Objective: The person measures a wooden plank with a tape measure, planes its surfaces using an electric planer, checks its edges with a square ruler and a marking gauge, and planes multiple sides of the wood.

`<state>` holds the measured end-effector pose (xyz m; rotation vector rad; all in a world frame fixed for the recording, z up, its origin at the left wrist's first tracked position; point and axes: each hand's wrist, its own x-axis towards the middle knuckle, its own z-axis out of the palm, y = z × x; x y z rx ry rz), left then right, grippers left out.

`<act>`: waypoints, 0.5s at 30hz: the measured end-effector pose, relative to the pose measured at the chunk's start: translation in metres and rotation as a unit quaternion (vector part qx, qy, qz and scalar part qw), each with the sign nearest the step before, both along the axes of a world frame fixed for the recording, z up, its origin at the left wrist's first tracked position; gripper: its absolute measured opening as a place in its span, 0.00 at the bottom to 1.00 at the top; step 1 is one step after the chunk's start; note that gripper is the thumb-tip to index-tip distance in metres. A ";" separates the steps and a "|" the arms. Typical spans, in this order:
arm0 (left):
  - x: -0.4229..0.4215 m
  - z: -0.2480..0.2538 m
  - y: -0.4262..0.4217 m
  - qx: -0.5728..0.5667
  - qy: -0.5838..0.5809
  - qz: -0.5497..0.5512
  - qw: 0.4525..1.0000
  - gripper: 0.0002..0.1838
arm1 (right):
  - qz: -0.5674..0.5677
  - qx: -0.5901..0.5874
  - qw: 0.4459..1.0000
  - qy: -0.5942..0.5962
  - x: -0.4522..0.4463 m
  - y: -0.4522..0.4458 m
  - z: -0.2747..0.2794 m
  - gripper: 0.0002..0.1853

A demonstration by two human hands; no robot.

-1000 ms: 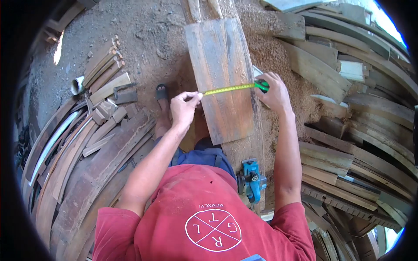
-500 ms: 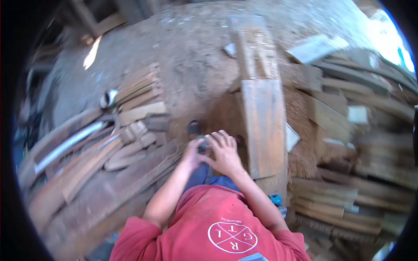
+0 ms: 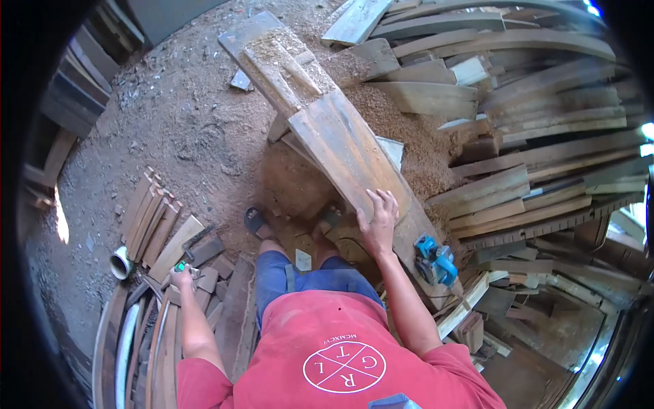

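A wide wooden board (image 3: 351, 153) lies on a long bench plank, sloping from upper left to lower right. My right hand (image 3: 379, 215) is at the board's near end, its fingers apart and nothing in them. Off to the left, my left hand (image 3: 181, 275) holds the green tape measure (image 3: 180, 266) over the small wood offcuts. The yellow blade no longer shows. A blue power planer (image 3: 436, 260) rests on the bench plank, to the right of my right hand.
Stacked curved planks (image 3: 545, 129) fill the right side. Wood shavings (image 3: 402, 133) lie beyond the bench. On the left are a bundle of short sticks (image 3: 151, 221), a white pipe (image 3: 121, 263) and more long pieces.
The tape was stretched across the board, then both hands came together off it with the blade out of sight. Now my left hand has gone left with the tape and my right hand is at the board.
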<state>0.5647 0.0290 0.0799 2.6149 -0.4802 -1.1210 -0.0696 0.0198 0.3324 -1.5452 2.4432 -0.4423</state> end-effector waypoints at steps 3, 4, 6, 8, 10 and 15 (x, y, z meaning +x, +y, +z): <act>-0.012 0.018 -0.052 -0.072 0.076 -0.102 0.989 0.26 | 0.002 -0.030 0.998 -0.060 0.019 0.003 0.012 0.30; -0.052 0.056 -0.069 -0.114 0.131 -0.125 0.977 0.27 | 0.014 -0.042 0.990 -0.134 0.027 0.004 0.021 0.31; -0.083 0.024 -0.089 -0.279 0.090 -0.427 0.855 0.28 | 0.087 -0.026 0.972 -0.217 0.040 0.003 0.042 0.34; -0.175 0.075 -0.111 -0.167 0.226 -0.468 0.838 0.30 | 0.151 -0.010 0.961 -0.231 0.048 0.015 0.037 0.41; -0.287 0.167 -0.101 -0.104 0.356 -0.491 0.788 0.33 | 0.138 0.019 0.950 -0.278 0.050 0.031 0.043 0.47; -0.473 0.268 -0.044 -0.043 0.450 -0.596 0.664 0.34 | 0.031 -0.030 0.978 -0.204 -0.006 0.107 0.048 0.46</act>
